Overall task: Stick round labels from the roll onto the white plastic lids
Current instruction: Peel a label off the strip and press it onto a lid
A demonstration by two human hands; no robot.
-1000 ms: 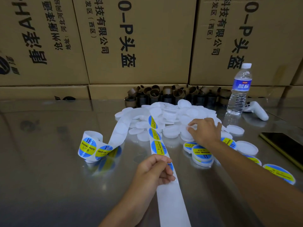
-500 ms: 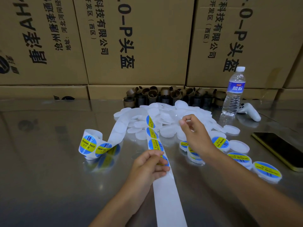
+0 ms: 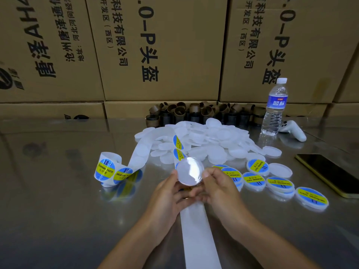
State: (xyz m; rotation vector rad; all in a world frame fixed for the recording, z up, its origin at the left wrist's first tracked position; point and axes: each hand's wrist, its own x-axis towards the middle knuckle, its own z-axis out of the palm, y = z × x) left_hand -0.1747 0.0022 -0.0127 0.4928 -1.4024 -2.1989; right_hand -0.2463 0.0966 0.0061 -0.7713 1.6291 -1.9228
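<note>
Head view: looks down over two forearms onto a shiny metal worktop, with printed cardboard boxes stacked along its far edge.
Label roll: the label roll lies on its side left of centre, showing blue-and-yellow round labels. Its strip runs up toward the lid pile, then turns back toward the hands.
Backing strip: the bare white backing strip runs from under the hands to the lower edge, between the forearms.
Left hand: the left hand is clamped on the lid, with its thumb on the left rim and its fingers curled underneath.
White lid: the white lid is held up above the strip between both hands. Its plain face is tilted toward the camera and catches glare.
Right hand: the right hand pinches the lid's right rim with thumb and fingertips, the other fingers curled below.
Lid pile: the heap of plain white lids lies just beyond the hands.
Cardboard cores: brown cardboard cores stand in a row behind the heap, against the boxes.
Labelled lids: several labelled lids lie flat to the right of the right hand, some overlapping.
Water bottle: the water bottle stands upright at far right.
Controller: a white controller lies just beside the bottle.
Phone: a dark phone lies flat near the right edge.
</note>
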